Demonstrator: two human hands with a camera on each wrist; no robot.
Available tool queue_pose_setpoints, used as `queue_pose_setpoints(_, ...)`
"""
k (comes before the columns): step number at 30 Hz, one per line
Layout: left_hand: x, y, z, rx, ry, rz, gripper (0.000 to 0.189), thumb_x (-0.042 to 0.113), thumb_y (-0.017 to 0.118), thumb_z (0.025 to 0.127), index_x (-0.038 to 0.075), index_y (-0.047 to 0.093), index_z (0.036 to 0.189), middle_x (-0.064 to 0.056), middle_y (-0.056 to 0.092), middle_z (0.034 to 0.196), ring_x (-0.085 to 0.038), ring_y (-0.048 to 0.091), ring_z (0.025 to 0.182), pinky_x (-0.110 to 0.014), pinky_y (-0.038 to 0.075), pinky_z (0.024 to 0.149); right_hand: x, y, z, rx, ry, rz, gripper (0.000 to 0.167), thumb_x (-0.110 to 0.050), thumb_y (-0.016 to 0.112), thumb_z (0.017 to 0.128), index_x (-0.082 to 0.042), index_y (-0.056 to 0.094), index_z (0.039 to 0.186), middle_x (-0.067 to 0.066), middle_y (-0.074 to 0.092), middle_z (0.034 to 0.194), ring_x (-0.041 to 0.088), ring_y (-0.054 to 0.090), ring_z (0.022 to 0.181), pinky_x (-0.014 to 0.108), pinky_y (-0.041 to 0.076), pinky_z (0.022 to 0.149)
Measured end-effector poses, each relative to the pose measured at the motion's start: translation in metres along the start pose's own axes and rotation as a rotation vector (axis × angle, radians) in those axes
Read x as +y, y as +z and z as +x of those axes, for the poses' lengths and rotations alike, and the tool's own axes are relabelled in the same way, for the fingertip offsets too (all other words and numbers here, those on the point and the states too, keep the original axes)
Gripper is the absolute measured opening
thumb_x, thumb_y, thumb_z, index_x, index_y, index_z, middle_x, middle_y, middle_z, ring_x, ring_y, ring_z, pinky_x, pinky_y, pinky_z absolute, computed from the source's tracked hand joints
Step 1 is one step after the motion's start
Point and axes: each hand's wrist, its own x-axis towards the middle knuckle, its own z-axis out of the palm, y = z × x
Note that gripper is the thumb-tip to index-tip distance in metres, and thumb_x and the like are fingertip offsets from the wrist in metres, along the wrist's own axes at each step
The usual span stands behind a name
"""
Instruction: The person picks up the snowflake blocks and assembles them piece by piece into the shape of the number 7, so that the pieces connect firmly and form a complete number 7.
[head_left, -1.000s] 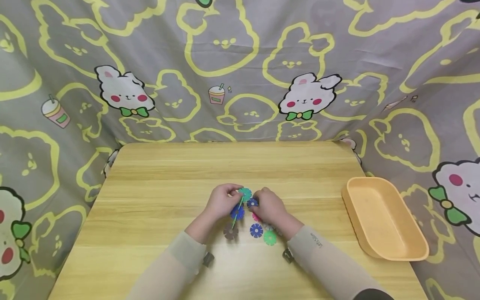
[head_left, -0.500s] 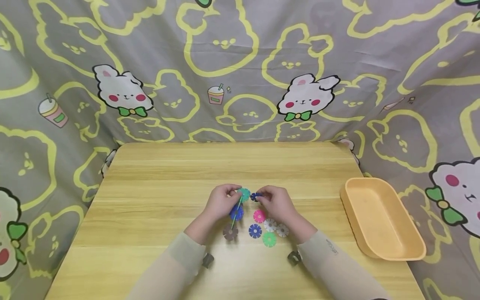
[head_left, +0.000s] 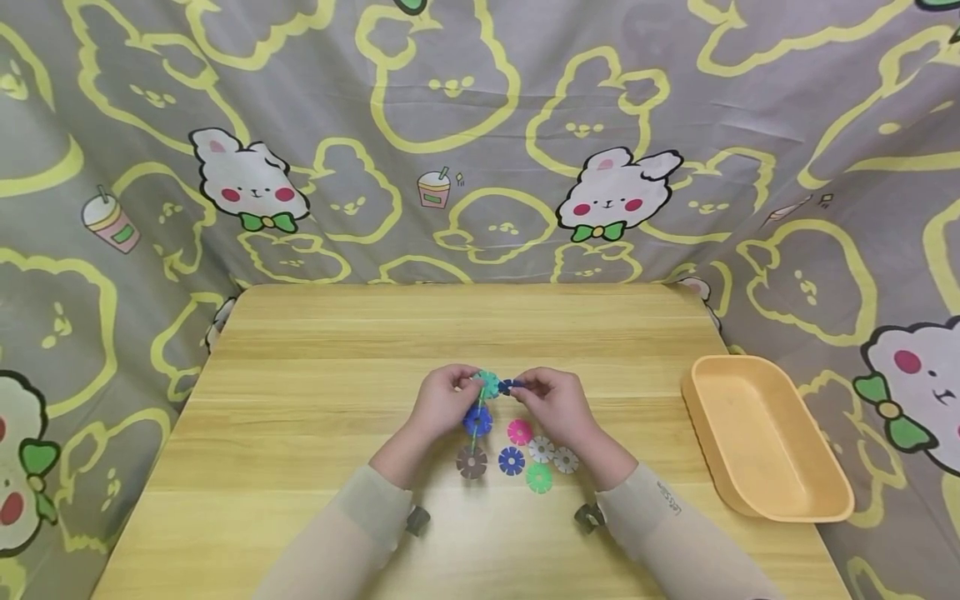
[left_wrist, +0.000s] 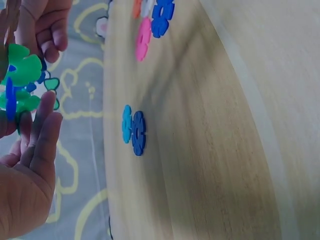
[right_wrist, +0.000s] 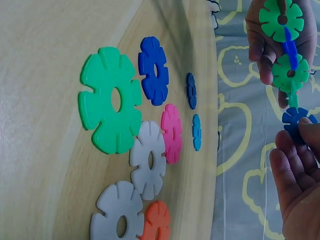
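My left hand (head_left: 447, 402) pinches a teal-green notched disc (head_left: 487, 383) at the upper end of a chain of slotted flower discs. Below it in the chain come a blue disc (head_left: 477, 421) and a brown disc (head_left: 472, 462), with thin green pieces seen edge-on between them. Opposite, my right hand (head_left: 557, 404) holds a dark blue disc (right_wrist: 295, 122) between thumb and fingers. In the right wrist view this disc meets a small green piece (right_wrist: 293, 98) at the chain's end; whether their slots are fully joined cannot be told.
Loose discs lie on the wooden table (head_left: 315, 433): pink (head_left: 519, 432), blue (head_left: 512, 461), green (head_left: 538, 477), and two grey-white ones (head_left: 541, 449). The right wrist view adds an orange disc (right_wrist: 157, 222) and a light blue one (right_wrist: 197, 132). An orange-yellow bin (head_left: 768, 437) stands right.
My right hand has lifted the dark blue disc away from the loose pieces and up against the chain's teal-green end. The chain's lower end has swung slightly right.
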Motion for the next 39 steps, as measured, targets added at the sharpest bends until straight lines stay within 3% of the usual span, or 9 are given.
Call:
queue_pose_setpoints(5, 0.004, 0.001, -0.001, -0.023, -0.015, -0.063, 0.022, 0.011, 0.069, 0.102, -0.007, 0.071, 0.116, -0.005, 0.069, 0.084, -0.012, 0.061, 0.064, -0.023, 0.054, 0.055, 0.000, 0.000, 0.001, -0.005, 0.003, 0.016, 0.005, -0.002, 0.081, 0.092, -0.004, 0.078, 0.095, 0.004, 0.078, 0.088, 0.015, 0.073, 0.077, 0.027, 0.062, 0.071)
queue_pose_setpoints(12, 0.003, 0.001, -0.003, -0.070, -0.093, -0.184, 0.019, 0.010, 0.067, 0.104, -0.008, 0.073, 0.101, -0.008, 0.075, 0.080, -0.015, 0.070, 0.067, -0.039, 0.064, 0.066, 0.002, 0.000, -0.002, -0.014, -0.017, 0.080, 0.006, 0.000, 0.082, 0.090, 0.003, 0.077, 0.091, 0.010, 0.078, 0.088, 0.022, 0.075, 0.078, 0.027, 0.062, 0.072)
queue_pose_setpoints(19, 0.007, 0.003, -0.002, -0.071, -0.104, -0.162, 0.018, 0.010, 0.068, 0.103, -0.007, 0.073, 0.097, -0.008, 0.073, 0.079, -0.015, 0.067, 0.067, -0.038, 0.064, 0.070, 0.001, -0.001, -0.001, -0.028, -0.052, 0.087, 0.008, -0.001, 0.081, 0.091, 0.006, 0.076, 0.090, 0.012, 0.078, 0.087, 0.030, 0.075, 0.077, 0.027, 0.062, 0.071)
queue_pose_setpoints(24, 0.008, 0.005, -0.002, -0.058, -0.102, -0.143, 0.020, 0.012, 0.068, 0.103, -0.005, 0.073, 0.094, -0.006, 0.071, 0.077, -0.026, 0.070, 0.073, -0.049, 0.063, 0.076, -0.002, -0.003, 0.000, -0.036, -0.066, 0.111, 0.004, 0.005, 0.080, 0.091, 0.002, 0.077, 0.088, 0.011, 0.078, 0.086, 0.037, 0.074, 0.077, 0.027, 0.062, 0.070)
queue_pose_setpoints(27, 0.008, 0.005, -0.002, -0.061, -0.101, -0.137, 0.020, 0.013, 0.068, 0.103, -0.004, 0.073, 0.095, -0.005, 0.071, 0.076, -0.025, 0.069, 0.074, -0.047, 0.063, 0.076, -0.003, -0.003, 0.001, -0.037, -0.060, 0.108, 0.005, 0.005, 0.080, 0.091, 0.002, 0.078, 0.088, 0.010, 0.078, 0.085, 0.035, 0.074, 0.076, 0.026, 0.062, 0.069)
queue_pose_setpoints(31, 0.010, 0.002, -0.002, -0.058, -0.054, -0.095, 0.017, 0.014, 0.066, 0.104, -0.002, 0.071, 0.108, -0.005, 0.067, 0.079, -0.017, 0.062, 0.069, -0.034, 0.058, 0.066, -0.007, -0.001, 0.002, -0.053, -0.084, 0.080, 0.004, 0.000, 0.081, 0.091, 0.002, 0.078, 0.090, 0.008, 0.078, 0.086, 0.025, 0.075, 0.077, 0.027, 0.062, 0.071)
queue_pose_setpoints(35, 0.014, -0.001, -0.002, -0.076, 0.050, -0.037, 0.027, 0.018, 0.065, 0.107, 0.004, 0.067, 0.130, -0.006, 0.070, 0.094, -0.015, 0.064, 0.078, -0.029, 0.055, 0.068, -0.009, 0.002, 0.004, -0.049, -0.099, 0.052, 0.004, -0.002, 0.082, 0.091, 0.000, 0.078, 0.090, 0.008, 0.078, 0.087, 0.019, 0.074, 0.077, 0.026, 0.062, 0.072)
queue_pose_setpoints(37, 0.017, -0.002, -0.002, -0.101, 0.084, -0.011, 0.028, 0.021, 0.067, 0.106, 0.007, 0.069, 0.130, -0.005, 0.072, 0.102, -0.016, 0.064, 0.081, -0.030, 0.055, 0.071, -0.010, 0.003, 0.005, -0.044, -0.087, 0.050, 0.005, -0.003, 0.082, 0.092, 0.000, 0.078, 0.090, 0.008, 0.078, 0.087, 0.018, 0.075, 0.077, 0.026, 0.062, 0.072)
queue_pose_setpoints(39, 0.020, -0.004, -0.003, -0.127, 0.094, 0.015, 0.023, 0.022, 0.069, 0.105, 0.007, 0.072, 0.121, -0.004, 0.073, 0.101, -0.015, 0.061, 0.076, -0.029, 0.053, 0.067, -0.011, 0.004, 0.006, -0.042, -0.074, 0.052, 0.005, -0.002, 0.081, 0.092, 0.000, 0.077, 0.091, 0.008, 0.078, 0.088, 0.018, 0.075, 0.078, 0.026, 0.062, 0.072)
